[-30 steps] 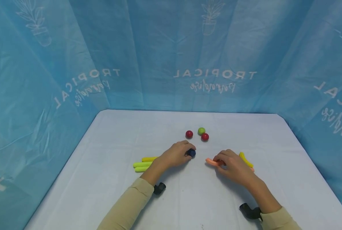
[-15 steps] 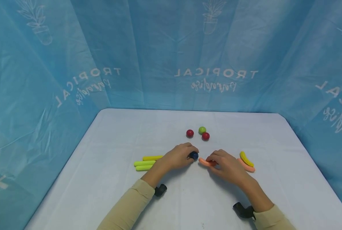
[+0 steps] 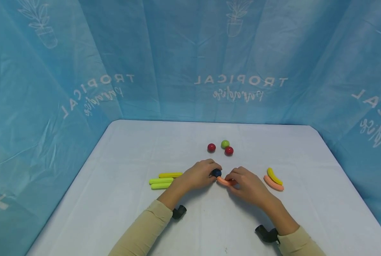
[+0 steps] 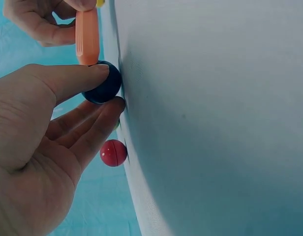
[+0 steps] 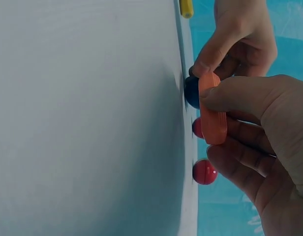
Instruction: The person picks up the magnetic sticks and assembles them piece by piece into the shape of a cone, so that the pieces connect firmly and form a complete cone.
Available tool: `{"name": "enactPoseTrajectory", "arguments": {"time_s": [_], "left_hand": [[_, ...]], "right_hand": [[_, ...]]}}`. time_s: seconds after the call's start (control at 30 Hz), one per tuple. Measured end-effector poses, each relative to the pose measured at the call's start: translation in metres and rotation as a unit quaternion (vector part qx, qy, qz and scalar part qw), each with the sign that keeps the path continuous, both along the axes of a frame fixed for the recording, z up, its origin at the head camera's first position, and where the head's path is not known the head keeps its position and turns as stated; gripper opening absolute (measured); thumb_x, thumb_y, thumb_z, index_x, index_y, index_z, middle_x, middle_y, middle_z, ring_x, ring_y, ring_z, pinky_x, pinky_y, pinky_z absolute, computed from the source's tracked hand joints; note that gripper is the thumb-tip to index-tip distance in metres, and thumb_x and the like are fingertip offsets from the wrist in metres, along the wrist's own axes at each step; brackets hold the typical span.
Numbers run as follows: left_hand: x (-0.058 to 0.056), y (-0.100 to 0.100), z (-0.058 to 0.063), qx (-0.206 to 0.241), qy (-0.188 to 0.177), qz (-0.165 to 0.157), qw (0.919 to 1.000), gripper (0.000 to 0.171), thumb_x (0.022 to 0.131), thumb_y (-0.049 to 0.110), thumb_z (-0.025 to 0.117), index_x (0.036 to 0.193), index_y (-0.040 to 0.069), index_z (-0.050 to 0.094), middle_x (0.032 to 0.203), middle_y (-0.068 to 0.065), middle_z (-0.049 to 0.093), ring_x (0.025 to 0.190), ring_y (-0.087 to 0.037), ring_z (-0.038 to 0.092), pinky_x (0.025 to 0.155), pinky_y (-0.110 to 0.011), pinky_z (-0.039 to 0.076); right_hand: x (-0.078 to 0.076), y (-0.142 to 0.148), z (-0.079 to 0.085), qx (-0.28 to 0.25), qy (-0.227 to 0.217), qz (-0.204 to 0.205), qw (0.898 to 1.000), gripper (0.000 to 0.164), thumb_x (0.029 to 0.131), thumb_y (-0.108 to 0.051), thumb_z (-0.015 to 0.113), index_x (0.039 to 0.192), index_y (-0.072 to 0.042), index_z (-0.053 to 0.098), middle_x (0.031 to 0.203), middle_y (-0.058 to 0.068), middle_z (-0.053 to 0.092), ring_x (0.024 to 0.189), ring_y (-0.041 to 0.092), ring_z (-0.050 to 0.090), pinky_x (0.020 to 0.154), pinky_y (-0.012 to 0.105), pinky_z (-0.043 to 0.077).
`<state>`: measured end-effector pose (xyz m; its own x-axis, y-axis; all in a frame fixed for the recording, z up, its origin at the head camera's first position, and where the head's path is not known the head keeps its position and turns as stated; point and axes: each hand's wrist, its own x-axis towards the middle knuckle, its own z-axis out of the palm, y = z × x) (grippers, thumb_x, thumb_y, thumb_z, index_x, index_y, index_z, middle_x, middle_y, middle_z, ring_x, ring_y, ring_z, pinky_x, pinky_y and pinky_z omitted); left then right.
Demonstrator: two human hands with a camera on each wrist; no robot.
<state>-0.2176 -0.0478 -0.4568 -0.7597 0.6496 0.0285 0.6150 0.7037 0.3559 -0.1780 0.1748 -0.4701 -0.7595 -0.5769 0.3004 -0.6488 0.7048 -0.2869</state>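
My left hand [image 3: 197, 174] pinches a dark blue ball [image 4: 105, 88] between thumb and fingers, low over the white tabletop. Curled fingers of my right hand [image 3: 248, 183] grip a curved orange stick [image 5: 214, 120] by its middle and right end, with ridges along its side. In the left wrist view the stick's tip meets the ball beside my left thumb. The head view likewise has the stick's left end right at the ball's lower side. Part of the ball is hidden behind the stick in the right wrist view.
Beyond the hands sit a red ball [image 3: 211, 147], another red ball [image 3: 229, 151] and a green ball [image 3: 225, 143]. A yellow stick [image 3: 170, 175] and green sticks [image 3: 161, 181] lie left, partly behind my left arm. A curved yellow stick [image 3: 274, 176] and curved orange one [image 3: 273, 184] lie right.
My right hand has moved left with the orange stick, bringing its tip from well apart up to the ball. My left hand shifted slightly right with the ball, then stayed nearly still.
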Motion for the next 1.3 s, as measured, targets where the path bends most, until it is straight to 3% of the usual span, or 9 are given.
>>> {"name": "enactPoseTrajectory", "arguments": {"time_s": [0.7,1.0,1.13,1.3], "left_hand": [[-0.0012,-0.001,-0.0018,-0.002,0.004,0.012,0.9999,0.038,0.088,0.019,0.071,0.125,0.018,0.061,0.116,0.0,0.058,0.102,-0.013,0.055,0.093,-0.03,0.046],[-0.0008,-0.002,-0.003,0.014,0.008,0.01,0.9998,0.036,0.089,0.016,0.069,0.124,0.017,0.063,0.116,0.0,0.059,0.102,-0.013,0.056,0.093,-0.029,0.046],[0.0002,-0.0024,-0.0038,0.031,-0.009,0.027,0.9991,0.035,0.09,0.014,0.065,0.125,0.016,0.063,0.119,0.0,0.058,0.105,-0.013,0.055,0.094,-0.029,0.045],[0.0011,-0.0022,-0.0058,0.056,-0.043,0.064,0.9954,0.033,0.094,0.025,0.06,0.125,0.018,0.064,0.121,0.0,0.057,0.107,-0.014,0.053,0.095,-0.032,0.045]], "right_hand": [[0.0023,-0.0047,0.0,0.005,0.003,-0.018,1.0,0.022,0.077,-0.021,0.08,0.098,-0.018,0.073,0.089,-0.012,0.058,0.08,0.004,0.047,0.069,0.023,0.049],[0.002,-0.0044,-0.0017,-0.002,-0.015,-0.002,1.0,0.024,0.079,-0.021,0.08,0.102,-0.019,0.072,0.089,-0.012,0.058,0.078,0.004,0.048,0.069,0.022,0.049],[0.0024,-0.0046,-0.0019,-0.013,-0.019,0.014,1.0,0.025,0.079,-0.018,0.079,0.103,-0.017,0.071,0.091,-0.012,0.058,0.078,0.003,0.049,0.07,0.023,0.05],[0.0036,-0.0074,-0.0023,-0.023,-0.033,0.029,0.999,0.026,0.079,-0.015,0.079,0.103,-0.016,0.07,0.092,-0.011,0.059,0.079,0.004,0.051,0.07,0.023,0.05]]}}
